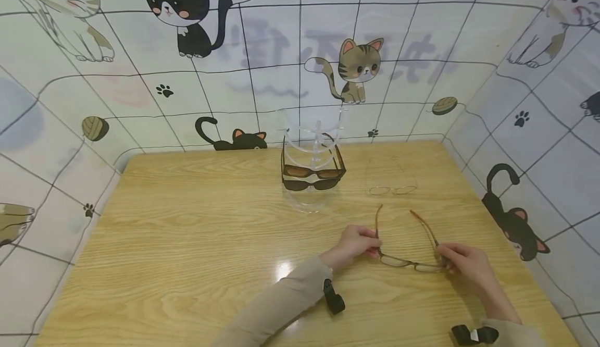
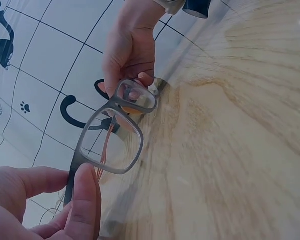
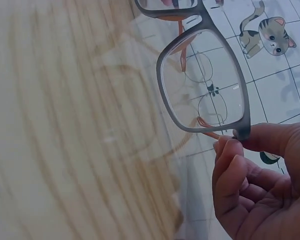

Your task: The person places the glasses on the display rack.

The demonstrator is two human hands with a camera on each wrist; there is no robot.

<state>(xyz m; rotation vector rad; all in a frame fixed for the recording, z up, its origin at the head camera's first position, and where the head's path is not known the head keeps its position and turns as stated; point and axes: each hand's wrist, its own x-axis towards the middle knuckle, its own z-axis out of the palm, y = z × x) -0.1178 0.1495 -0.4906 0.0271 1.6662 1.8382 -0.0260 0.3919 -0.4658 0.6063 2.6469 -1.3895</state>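
Observation:
A pair of eyeglasses [image 1: 398, 261] with a grey frame and orange-brown temples is held between both hands, temples spread and pointing away from me. My left hand [image 1: 354, 241] pinches the left hinge corner between thumb and fingers; the left wrist view shows the thumb against the grey frame [image 2: 76, 165]. At the opposite corner my right hand [image 1: 469, 263] pinches the hinge, seen closely in the right wrist view beside the clear lens [image 3: 205, 82]. Beyond them, thin wire-rimmed glasses [image 1: 392, 190] lie on the table with their temples unfolded.
A clear display stand [image 1: 315, 151] at the back middle of the wooden table [image 1: 187, 232] bears brown-framed glasses [image 1: 314, 172] and dark sunglasses [image 1: 311, 184], with a bare clear tier below. Cat-patterned cloth [image 1: 262, 86] walls the back and sides.

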